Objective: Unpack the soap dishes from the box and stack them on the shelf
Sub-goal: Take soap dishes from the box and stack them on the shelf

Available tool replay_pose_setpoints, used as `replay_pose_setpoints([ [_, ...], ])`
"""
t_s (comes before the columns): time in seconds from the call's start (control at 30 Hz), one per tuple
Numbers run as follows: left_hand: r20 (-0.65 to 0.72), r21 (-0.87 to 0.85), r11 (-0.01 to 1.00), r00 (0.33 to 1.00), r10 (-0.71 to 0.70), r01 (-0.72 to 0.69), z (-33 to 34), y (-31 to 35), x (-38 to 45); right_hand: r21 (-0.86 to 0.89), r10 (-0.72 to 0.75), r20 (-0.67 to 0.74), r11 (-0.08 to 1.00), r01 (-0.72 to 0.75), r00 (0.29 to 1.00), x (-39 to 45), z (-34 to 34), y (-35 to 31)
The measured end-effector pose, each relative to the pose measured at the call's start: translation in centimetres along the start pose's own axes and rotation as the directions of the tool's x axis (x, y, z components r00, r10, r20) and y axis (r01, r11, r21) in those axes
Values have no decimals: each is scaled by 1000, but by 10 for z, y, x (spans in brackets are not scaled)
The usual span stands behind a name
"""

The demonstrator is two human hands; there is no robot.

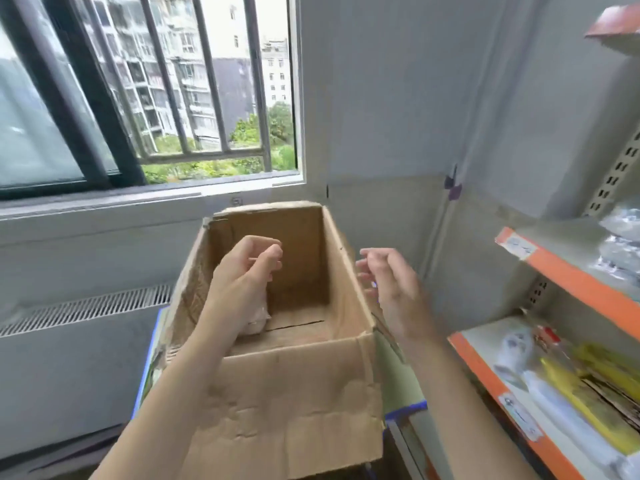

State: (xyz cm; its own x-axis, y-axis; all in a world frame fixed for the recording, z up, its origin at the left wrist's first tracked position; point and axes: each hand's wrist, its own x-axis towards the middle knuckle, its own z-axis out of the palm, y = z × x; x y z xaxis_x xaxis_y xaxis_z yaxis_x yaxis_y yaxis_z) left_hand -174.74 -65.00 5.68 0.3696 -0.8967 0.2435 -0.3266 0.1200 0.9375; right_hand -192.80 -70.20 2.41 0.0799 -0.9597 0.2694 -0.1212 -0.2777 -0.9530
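Note:
An open cardboard box stands in front of me. On its floor at the left lies a white item in clear wrap, partly hidden by my left wrist. My left hand hovers over the box opening with its fingers loosely curled, and nothing shows in it. To the right of the box's right wall, my right hand hangs in the air with relaxed fingers, holding nothing. The shelf, with orange front edges, stands at the right.
The lower shelf board carries yellow packets and white wrapped items. Clear bags lie on the board above. The box rests on a blue-edged green surface. A barred window and a radiator grille are behind.

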Motion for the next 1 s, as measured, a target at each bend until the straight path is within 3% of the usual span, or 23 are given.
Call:
replay_pose_setpoints([
  [0.2,4,297,942,987,-163,154,-33,-50,68,-282,72,286,959,12,956,69,88,16],
  [0.33,20,648,732,955,-296,213,-35,-88,119,-509,242,432,861,13,869,123,130,48],
  [0.43,61,785,569,884,-463,244,-29,-127,153,-679,417,490,733,35,765,157,154,88],
  [0.53,59,825,477,795,-604,302,-17,-167,180,-767,549,477,641,21,686,176,171,128],
  [0.7,-54,788,402,702,-710,467,15,-227,198,-798,661,427,597,-87,618,192,189,187],
  [0.87,-123,801,335,684,-719,497,20,-270,203,-744,721,380,610,-271,579,194,208,227],
  [1.0,-154,817,319,716,-680,480,21,-287,206,-653,778,319,594,-470,541,190,216,254],
])
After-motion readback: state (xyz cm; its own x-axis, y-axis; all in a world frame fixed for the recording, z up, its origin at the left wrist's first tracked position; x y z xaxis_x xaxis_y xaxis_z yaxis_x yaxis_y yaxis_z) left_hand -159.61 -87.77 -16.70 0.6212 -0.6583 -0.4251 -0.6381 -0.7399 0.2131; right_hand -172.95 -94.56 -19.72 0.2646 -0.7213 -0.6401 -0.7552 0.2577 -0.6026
